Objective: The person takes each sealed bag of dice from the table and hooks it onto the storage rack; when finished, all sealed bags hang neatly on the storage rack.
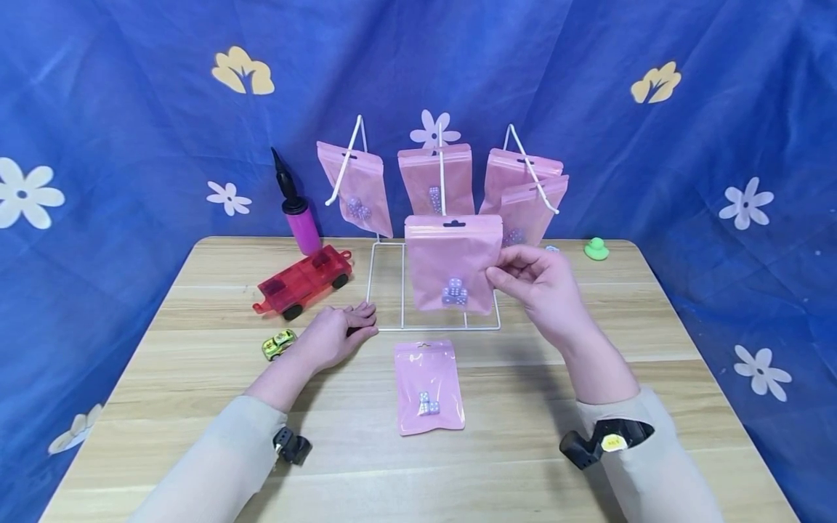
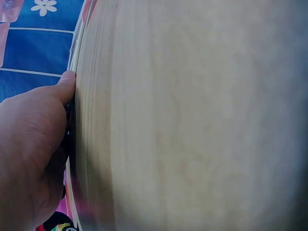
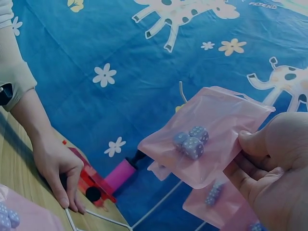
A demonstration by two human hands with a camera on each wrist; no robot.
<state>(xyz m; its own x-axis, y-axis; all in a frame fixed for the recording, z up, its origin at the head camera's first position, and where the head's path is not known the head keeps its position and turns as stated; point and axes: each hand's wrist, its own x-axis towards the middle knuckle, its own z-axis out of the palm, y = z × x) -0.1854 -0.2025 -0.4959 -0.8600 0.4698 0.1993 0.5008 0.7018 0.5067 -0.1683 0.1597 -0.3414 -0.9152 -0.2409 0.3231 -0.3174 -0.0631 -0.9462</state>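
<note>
My right hand pinches the right edge of a pink zip pouch with dotted lilac dice inside. This pouch is held upright before the middle hook of a white wire rack; whether the hook passes through its hang slot I cannot tell. Fingers extended, my left hand rests on the front left corner of the rack's base. More pink pouches hang behind: one on the left hook, one on the middle hook, two on the right. Another dice pouch lies flat on the table.
Left of the rack stand a red toy wagon, a small yellow-green toy car and a magenta hand pump. A green rubber duck sits at the table's back right. Blue patterned cloth surrounds the table.
</note>
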